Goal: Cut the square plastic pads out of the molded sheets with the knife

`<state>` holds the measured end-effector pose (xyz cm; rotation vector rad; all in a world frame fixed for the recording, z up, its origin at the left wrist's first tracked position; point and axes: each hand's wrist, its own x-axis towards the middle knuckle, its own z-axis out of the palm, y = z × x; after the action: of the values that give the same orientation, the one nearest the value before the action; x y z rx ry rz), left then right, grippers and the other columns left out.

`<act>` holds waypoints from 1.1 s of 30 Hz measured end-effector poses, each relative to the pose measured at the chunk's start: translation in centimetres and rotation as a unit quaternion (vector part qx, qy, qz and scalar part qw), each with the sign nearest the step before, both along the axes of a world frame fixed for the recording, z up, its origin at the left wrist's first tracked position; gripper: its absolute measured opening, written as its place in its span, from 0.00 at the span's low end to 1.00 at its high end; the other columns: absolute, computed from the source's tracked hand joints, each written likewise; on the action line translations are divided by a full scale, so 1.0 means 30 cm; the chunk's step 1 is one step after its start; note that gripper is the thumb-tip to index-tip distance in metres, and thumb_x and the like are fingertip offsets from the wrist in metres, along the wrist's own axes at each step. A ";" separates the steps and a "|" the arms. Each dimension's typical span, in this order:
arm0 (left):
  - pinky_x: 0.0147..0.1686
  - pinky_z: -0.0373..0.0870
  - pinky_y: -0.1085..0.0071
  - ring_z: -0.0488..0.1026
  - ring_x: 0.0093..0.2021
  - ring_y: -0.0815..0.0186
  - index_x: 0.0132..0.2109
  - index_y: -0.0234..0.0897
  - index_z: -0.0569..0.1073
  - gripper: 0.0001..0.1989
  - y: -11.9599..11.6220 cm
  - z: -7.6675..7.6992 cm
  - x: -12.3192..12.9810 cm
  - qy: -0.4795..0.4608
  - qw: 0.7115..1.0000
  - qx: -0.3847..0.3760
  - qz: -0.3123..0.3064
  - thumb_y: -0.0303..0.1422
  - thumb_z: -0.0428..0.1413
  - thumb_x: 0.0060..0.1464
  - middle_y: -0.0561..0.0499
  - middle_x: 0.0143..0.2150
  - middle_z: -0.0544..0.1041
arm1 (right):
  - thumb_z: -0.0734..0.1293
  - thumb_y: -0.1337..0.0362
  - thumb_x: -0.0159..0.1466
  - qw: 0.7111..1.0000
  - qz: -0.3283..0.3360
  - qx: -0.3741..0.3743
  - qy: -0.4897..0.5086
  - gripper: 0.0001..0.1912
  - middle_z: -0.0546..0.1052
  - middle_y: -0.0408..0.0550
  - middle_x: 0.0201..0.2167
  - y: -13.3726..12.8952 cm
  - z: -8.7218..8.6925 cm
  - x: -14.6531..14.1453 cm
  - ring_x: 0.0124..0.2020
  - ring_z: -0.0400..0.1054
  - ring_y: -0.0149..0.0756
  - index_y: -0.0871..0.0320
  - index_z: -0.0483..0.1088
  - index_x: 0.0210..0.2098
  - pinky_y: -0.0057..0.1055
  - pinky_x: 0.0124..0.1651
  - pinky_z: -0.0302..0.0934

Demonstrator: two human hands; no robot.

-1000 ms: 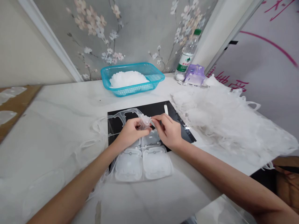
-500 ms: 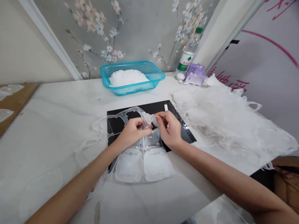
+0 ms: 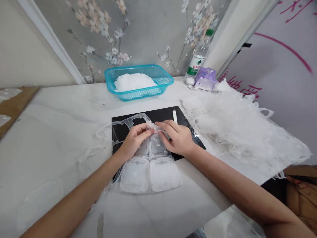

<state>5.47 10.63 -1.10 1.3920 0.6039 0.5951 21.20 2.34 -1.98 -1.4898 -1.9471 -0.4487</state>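
Observation:
A clear plastic sheet (image 3: 162,173) with rounded square panels lies over the black mat (image 3: 158,116) and the table's front part. My left hand (image 3: 136,138) pinches the upper middle of this sheet between thumb and fingers. Close beside it on the right, my right hand (image 3: 178,137) grips a folded, raised bit of the same sheet. The fingertips of both hands nearly meet and partly hide the plastic between them. Just behind my right hand a white pen-like tool (image 3: 174,116) rests on the mat.
A blue basket (image 3: 138,94) with white pieces stands at the back. Right of it are a water bottle (image 3: 196,62) and a purple packet (image 3: 206,78). A large heap of clear plastic scraps (image 3: 230,122) covers the right side. Cardboard (image 3: 17,107) lies far left.
My fingers have closed in on the plastic, and the raised piece is now folded down flatter between my hands. My right fingers have shifted left over it. The view has moved slightly.

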 end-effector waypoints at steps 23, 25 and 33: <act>0.28 0.61 0.72 0.67 0.27 0.68 0.28 0.35 0.73 0.06 -0.020 0.005 0.017 0.208 0.931 0.285 -0.095 0.33 0.56 0.46 0.52 0.26 0.73 | 0.58 0.68 0.66 0.992 -0.081 0.081 0.056 0.08 0.76 0.44 0.31 0.021 -0.007 0.005 0.27 0.68 0.26 0.57 0.69 0.38 0.25 0.26 0.55; 0.29 0.61 0.72 0.68 0.28 0.67 0.28 0.36 0.74 0.05 -0.029 0.006 0.017 0.220 0.924 0.295 -0.106 0.33 0.56 0.47 0.52 0.27 0.74 | 0.57 0.66 0.67 0.980 -0.117 0.078 0.139 0.08 0.75 0.45 0.32 0.027 -0.005 0.022 0.28 0.67 0.28 0.57 0.68 0.37 0.26 0.27 0.56; 0.36 0.63 0.72 0.68 0.37 0.65 0.38 0.38 0.69 0.12 -0.018 0.003 0.019 0.108 0.984 0.143 0.007 0.41 0.48 0.57 0.51 0.36 0.72 | 0.58 0.68 0.63 0.984 -0.034 0.003 0.177 0.05 0.70 0.46 0.29 0.028 0.003 0.040 0.27 0.62 0.31 0.57 0.63 0.32 0.29 0.31 0.58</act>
<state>6.05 10.09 -1.01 1.7396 0.7214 0.5619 22.41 3.19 -1.88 -1.5187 -1.6193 -0.2014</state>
